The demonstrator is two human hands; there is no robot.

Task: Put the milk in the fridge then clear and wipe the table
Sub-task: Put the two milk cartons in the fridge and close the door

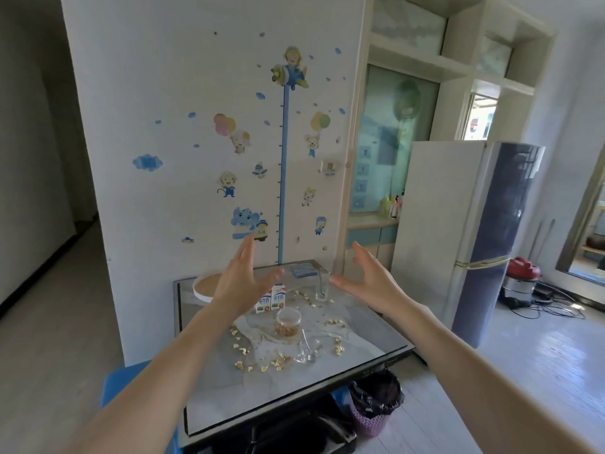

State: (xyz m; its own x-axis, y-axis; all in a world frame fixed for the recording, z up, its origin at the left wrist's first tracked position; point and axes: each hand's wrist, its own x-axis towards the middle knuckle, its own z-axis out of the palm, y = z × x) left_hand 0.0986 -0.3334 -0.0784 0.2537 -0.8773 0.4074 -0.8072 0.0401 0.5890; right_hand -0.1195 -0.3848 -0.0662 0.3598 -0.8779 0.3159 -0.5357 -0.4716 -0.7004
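Two white milk cartons [275,298] stand side by side near the middle of the grey table [366,342]. Both arms stretch out above it. My left hand [239,283] hovers open just left of the cartons, partly in front of them. My right hand [368,280] is open too, to their right, palm facing left. Neither hand touches anything. Scattered yellowish crumbs [262,363] cover the tabletop. A folded blue cloth [302,268] lies at the far edge. The grey two-door fridge [474,231] stands shut to the right.
On the table also stand a clear jar [288,322] with crumbs inside, a tall glass [322,286] with a spoon, a fallen glass [307,350] and a round wooden tray [206,285]. A pink bin [375,404] sits beneath, a blue stool [121,385] at left, a red vacuum [522,280] beyond the fridge.
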